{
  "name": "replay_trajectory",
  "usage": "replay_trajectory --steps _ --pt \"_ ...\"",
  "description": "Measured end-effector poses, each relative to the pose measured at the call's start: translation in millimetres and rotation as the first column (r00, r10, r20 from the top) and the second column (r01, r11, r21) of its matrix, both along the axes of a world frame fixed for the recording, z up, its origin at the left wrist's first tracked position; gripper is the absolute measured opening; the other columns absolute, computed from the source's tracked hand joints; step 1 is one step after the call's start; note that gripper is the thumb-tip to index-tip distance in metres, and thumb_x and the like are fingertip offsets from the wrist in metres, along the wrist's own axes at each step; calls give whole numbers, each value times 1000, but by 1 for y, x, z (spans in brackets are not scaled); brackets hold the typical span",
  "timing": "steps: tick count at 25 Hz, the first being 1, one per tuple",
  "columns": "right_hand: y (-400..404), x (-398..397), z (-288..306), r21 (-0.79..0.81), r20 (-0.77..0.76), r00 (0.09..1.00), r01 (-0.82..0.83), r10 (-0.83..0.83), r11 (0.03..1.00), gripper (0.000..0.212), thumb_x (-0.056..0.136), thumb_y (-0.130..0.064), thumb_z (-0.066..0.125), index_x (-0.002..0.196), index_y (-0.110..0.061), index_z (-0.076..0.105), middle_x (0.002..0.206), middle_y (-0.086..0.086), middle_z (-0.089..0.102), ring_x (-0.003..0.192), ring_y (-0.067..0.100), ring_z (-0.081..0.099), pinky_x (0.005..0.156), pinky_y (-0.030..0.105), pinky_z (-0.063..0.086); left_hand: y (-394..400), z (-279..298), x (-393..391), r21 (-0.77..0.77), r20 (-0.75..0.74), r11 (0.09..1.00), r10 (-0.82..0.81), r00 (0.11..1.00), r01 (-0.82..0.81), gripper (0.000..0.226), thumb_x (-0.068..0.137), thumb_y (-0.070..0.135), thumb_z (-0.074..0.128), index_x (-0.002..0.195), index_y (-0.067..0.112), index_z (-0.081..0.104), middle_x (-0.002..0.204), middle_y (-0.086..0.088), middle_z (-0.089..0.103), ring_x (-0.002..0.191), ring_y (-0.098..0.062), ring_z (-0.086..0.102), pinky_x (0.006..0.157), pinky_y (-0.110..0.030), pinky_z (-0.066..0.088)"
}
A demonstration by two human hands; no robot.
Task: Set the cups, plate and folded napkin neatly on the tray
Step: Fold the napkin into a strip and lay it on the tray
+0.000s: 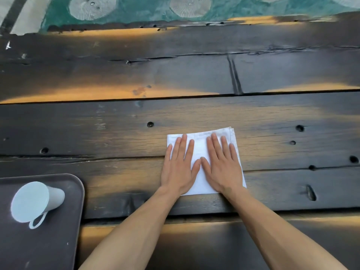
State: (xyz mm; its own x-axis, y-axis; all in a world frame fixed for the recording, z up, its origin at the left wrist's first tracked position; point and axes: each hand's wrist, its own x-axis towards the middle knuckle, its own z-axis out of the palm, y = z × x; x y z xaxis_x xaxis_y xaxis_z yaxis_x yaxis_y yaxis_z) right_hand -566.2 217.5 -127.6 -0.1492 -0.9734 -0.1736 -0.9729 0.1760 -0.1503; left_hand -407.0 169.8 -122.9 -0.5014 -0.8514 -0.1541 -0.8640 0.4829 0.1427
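Head view: napkin (pixel 202 152), white, folded square, lying on the bench (pixel 116 137) at centre, off the tray. Left hand (pixel 179 168) and right hand (pixel 222 168): each grip wide, palms flat on the cloth, holding nothing. Tray (pixel 77 191) at 8 o'clock, carrying one cup (pixel 35 201). Outstanding, by my reckoning: napkin, plate, further cups; the latter two out of sight.

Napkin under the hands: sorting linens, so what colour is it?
White napkin, plain, clearest in the head view.
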Motion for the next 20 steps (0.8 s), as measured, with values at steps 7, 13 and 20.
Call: replay_trajectory --steps 7,13,20 --pt "18 -32 2 43 16 997 76 -77 996 67 98 -55 8 155 -25 -7 164 -9 -11 150 20 -15 122 44 -3 -5 1 27 11 96 998 63 993 -64 72 97 57 8 156 18 -6 163 -5 -16 149 -19 -18 121 -45 -5" --pt "-7 -46 13 95 -17 1000 5 -3 995 67 98 -54 12 154 -24 -10 164 -5 -9 150 25 -7 119 53 2 -37 16 53 78 104 996 -58 993 50 72 99 56 19 156 17 -1 165 3 -5 150 -16 -5 121 -47 1" --pt "-78 -66 55 194 -109 979 -149 173 970 47 95 -27 49 141 -30 42 139 3 48 127 26 47 109 52 30 -105 55 28 198 101 980 -47 994 26 59 89 36 61 143 22 40 133 -5 48 123 -26 45 96 -40 37"
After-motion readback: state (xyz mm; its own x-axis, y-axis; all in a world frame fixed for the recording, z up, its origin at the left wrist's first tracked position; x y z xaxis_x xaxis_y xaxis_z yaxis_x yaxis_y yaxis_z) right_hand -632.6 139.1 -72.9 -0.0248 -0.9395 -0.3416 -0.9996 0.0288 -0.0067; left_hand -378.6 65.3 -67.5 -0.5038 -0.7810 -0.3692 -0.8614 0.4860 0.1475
